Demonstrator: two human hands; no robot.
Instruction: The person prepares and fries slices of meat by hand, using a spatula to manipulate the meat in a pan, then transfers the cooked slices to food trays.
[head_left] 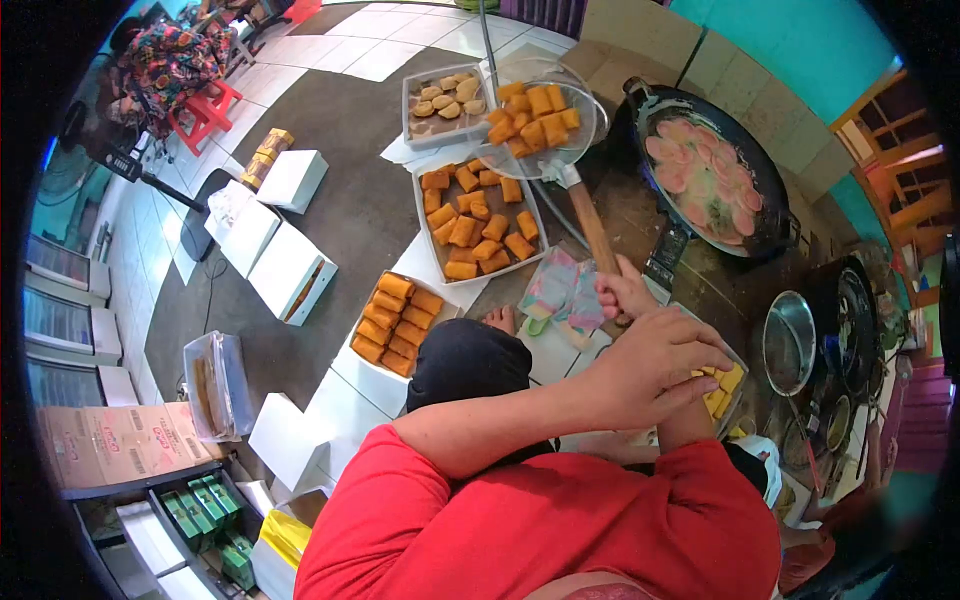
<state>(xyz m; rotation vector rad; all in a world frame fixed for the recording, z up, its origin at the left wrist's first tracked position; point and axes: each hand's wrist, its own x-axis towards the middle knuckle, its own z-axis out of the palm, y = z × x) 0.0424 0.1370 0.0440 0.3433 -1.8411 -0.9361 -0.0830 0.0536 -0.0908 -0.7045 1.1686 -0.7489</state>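
Observation:
My right hand (628, 289) grips the wooden handle of a wire skimmer (592, 215). Several orange-brown fried rolls (535, 118) lie in its mesh bowl, above the far end of a white tray (536, 258) of similar rolls. My left arm crosses in front of me, and my left hand (665, 365) lies over my right forearm, fingers stretched out and holding nothing. Beside it, partly covered, is a container of yellow pieces (722, 388). A black wok (640, 100) to the right holds pink round slices (705, 175) in bubbling oil.
A box of stacked rolls (400, 320) stands by my knee. Behind the tray is a container of pale half-moon pastries (447, 97). Cloths (563, 290) lie near the wok handle. A metal strainer (790, 340) is at right, white boxes (290, 272) at left. Another person (165, 65) sits far left.

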